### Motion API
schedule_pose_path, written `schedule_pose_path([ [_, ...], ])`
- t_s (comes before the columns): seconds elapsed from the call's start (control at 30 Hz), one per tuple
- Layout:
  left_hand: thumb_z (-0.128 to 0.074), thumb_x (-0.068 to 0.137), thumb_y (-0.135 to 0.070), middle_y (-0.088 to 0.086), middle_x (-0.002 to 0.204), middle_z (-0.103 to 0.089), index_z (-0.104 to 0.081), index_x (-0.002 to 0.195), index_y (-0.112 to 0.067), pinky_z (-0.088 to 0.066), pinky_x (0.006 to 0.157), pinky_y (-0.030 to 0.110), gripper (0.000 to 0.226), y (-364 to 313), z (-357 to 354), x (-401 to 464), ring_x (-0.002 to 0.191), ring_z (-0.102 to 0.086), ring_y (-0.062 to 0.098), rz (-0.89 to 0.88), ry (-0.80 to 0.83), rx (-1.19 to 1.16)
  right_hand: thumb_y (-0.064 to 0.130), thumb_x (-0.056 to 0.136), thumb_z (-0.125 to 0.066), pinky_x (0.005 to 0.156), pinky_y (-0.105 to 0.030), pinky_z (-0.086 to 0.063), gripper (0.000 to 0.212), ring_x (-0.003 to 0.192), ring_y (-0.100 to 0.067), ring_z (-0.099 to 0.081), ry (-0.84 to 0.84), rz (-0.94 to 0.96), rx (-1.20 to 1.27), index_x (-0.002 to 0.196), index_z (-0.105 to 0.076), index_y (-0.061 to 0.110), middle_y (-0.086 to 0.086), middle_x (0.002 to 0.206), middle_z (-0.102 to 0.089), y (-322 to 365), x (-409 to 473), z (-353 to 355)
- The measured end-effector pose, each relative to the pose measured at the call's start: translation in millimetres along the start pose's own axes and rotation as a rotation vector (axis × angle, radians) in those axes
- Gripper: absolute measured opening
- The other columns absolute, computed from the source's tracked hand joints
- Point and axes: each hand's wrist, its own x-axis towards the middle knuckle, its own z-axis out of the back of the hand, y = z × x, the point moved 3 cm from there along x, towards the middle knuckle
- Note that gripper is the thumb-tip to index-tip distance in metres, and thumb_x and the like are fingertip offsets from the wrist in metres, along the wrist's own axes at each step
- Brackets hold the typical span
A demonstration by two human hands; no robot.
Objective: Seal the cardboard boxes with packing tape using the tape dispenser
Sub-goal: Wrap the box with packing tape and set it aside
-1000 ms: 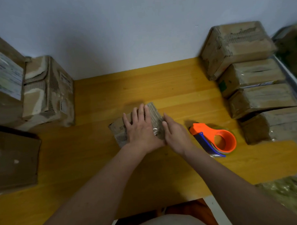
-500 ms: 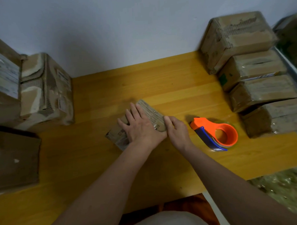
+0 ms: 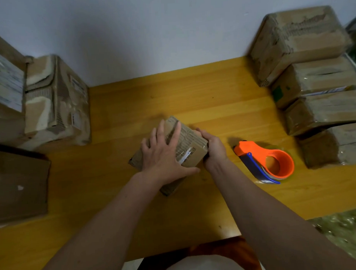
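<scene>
At far left, a big cardboard box with a white label (image 3: 6, 84) is cut by the frame edge. A torn box (image 3: 57, 100) stands beside it on its right, against the wall. Near left, a plain dark box (image 3: 19, 184) lies flat on the yellow wooden bench (image 3: 212, 105).

Centre bench: a small cardboard box (image 3: 188, 143) with clear tape and a printed label on its top face, set at an angle to the bench edge. Left hand (image 3: 163, 153) lies flat on the box top, fingers straight and spread, palm pressing down; grip released, nothing curled. Right hand (image 3: 214, 148) is at the box's right end, fingers wrapped over that end, grip grasping the box. Both forearms reach in from the near edge. Box bottom appears to sit on the bench; its near corner shows under the left wrist.

Right of the box, just beside the right hand but apart from it, the orange tape dispenser (image 3: 275, 161) with a blue blade guard lies on the bench, untouched.

Far right: a stack of taped boxes (image 3: 316, 85) runs from the wall toward the near side, four visible, the farthest one tilted on the next. Surfaces look worn and tape-covered. Near right corner, past the bench edge, something green and shiny; cannot tell what it is.
</scene>
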Motion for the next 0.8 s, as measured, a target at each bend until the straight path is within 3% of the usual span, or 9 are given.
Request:
schedule_pose_path([
  [0.07, -0.034, 0.035, -0.099, -0.003, 0.153, 0.026, 0.027, 0.141, -0.046, -0.007, 0.111, 0.057, 0.133, 0, 0, 1, 0.140, 0.010, 0.025, -0.003, 0.013, 0.011, 0.010, 0.090, -0.054, 0.076, -0.044, -0.056, 0.024, 0.079, -0.028, -0.069, -0.054, -0.038, 0.064, 0.102, -0.073, 0.019, -0.012, 0.083, -0.073, 2, -2, 0],
  [0.17, -0.038, 0.037, -0.098, -0.004, 0.151, 0.028, 0.023, 0.144, -0.042, -0.005, 0.111, 0.056, 0.135, 1, 0, 2, 0.140, 0.012, 0.025, 0.016, 0.034, 0.020, 0.010, 0.090, -0.057, 0.084, -0.052, -0.054, 0.022, 0.092, -0.038, -0.067, -0.110, -0.101, 0.164, 0.104, -0.072, 0.016, -0.023, 0.099, -0.069, -3, -2, -1],
  [0.27, -0.043, 0.039, -0.097, -0.004, 0.152, 0.028, 0.024, 0.145, -0.037, -0.005, 0.112, 0.055, 0.138, -1, 0, 1, 0.142, 0.011, 0.027, 0.033, 0.052, 0.024, 0.005, 0.092, -0.051, 0.066, -0.041, -0.058, 0.022, 0.080, -0.031, -0.069, -0.202, -0.013, 0.185, 0.100, -0.071, 0.007, -0.016, 0.103, -0.069, -3, -3, 3],
  [0.37, -0.050, 0.043, -0.096, -0.005, 0.154, 0.026, 0.023, 0.145, -0.032, -0.005, 0.113, 0.054, 0.141, -3, 2, 0, 0.144, 0.010, 0.027, 0.043, 0.062, 0.026, 0.024, 0.099, -0.042, 0.072, -0.036, -0.054, 0.022, 0.089, -0.022, -0.065, -0.168, 0.106, 0.157, 0.108, -0.061, 0.016, -0.005, 0.109, -0.066, -10, -14, 1],
  [0.43, -0.050, 0.043, -0.095, -0.004, 0.156, 0.021, 0.021, 0.146, -0.028, -0.006, 0.113, 0.053, 0.142, -3, 3, -1, 0.144, 0.007, 0.026, 0.051, 0.042, 0.020, 0.036, 0.102, -0.033, 0.079, -0.032, -0.050, 0.031, 0.098, -0.018, -0.061, -0.151, 0.252, -0.030, 0.114, -0.055, 0.018, -0.003, 0.109, -0.062, -20, -26, -4],
  [0.53, -0.047, 0.043, -0.095, -0.002, 0.158, 0.017, 0.019, 0.148, -0.021, -0.008, 0.113, 0.052, 0.144, -4, 4, -3, 0.145, 0.004, 0.026, 0.086, 0.035, 0.017, 0.031, 0.104, -0.028, 0.083, -0.025, -0.042, 0.038, 0.105, -0.018, -0.051, -0.176, 0.470, -0.343, 0.128, -0.046, 0.008, -0.005, 0.114, -0.052, -20, -31, -7],
  [0.63, -0.048, 0.044, -0.096, 0.001, 0.157, 0.021, 0.021, 0.148, -0.018, -0.006, 0.114, 0.052, 0.148, -10, 7, -1, 0.145, 0.007, 0.027, 0.166, 0.090, -0.014, 0.031, 0.104, -0.026, 0.077, -0.019, -0.036, 0.041, 0.104, -0.018, -0.048, -0.098, 0.490, -0.530, 0.128, -0.046, 0.004, -0.004, 0.110, -0.050, -4, -22, -5],
  [0.73, -0.055, 0.043, -0.094, 0.006, 0.159, 0.017, 0.019, 0.149, -0.015, -0.008, 0.115, 0.051, 0.152, -13, 11, -1, 0.145, 0.005, 0.030, 0.202, 0.157, -0.109, 0.034, 0.104, -0.027, 0.072, -0.014, -0.029, 0.045, 0.106, -0.015, -0.046, -0.032, 0.473, -0.777, 0.129, -0.048, 0.003, -0.011, 0.122, -0.052, 16, -12, 0],
  [0.8, -0.063, 0.051, -0.086, 0.010, 0.159, 0.001, 0.016, 0.151, -0.017, -0.015, 0.114, 0.049, 0.144, -7, 14, -3, 0.144, -0.005, 0.031, 0.231, 0.171, -0.274, 0.039, 0.102, -0.033, 0.082, -0.018, -0.031, 0.049, 0.121, -0.022, -0.046, -0.014, 0.440, -0.901, 0.137, -0.041, 0.006, -0.012, 0.137, -0.048, 28, -7, 0],
])
